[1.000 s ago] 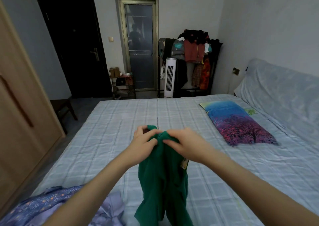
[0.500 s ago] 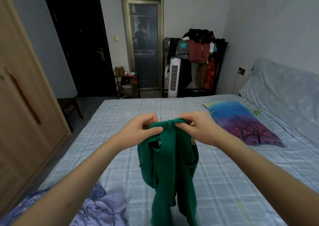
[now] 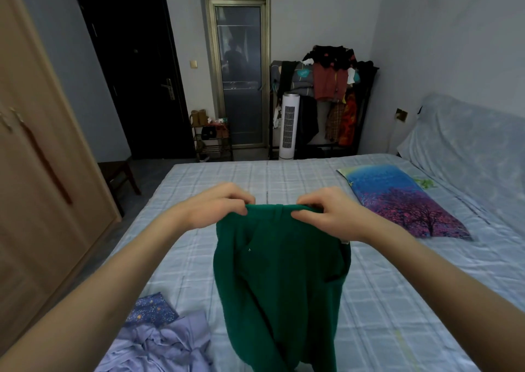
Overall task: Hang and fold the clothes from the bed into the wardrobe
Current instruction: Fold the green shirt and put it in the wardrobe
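Note:
A dark green garment (image 3: 281, 280) hangs in front of me above the bed (image 3: 397, 300). My left hand (image 3: 218, 207) pinches its top edge on the left, and my right hand (image 3: 326, 212) pinches the same edge on the right. The cloth drops from my fingers past the bottom of the frame. A lilac garment (image 3: 162, 346) and a dark blue patterned one (image 3: 150, 309) lie crumpled on the bed at the lower left. The light wooden wardrobe (image 3: 37, 187) stands along the left wall with its doors closed.
A blue and purple tree-print pillow (image 3: 403, 198) lies on the right of the bed. Beyond the bed's far edge stand a white tower fan (image 3: 289, 126), a loaded clothes rack (image 3: 332, 93) and a small shelf (image 3: 211, 138). A dark stool (image 3: 116, 175) sits between the wardrobe and the bed.
My hands have moved apart along the garment's top edge and lifted it, so the green cloth now spreads wider between them.

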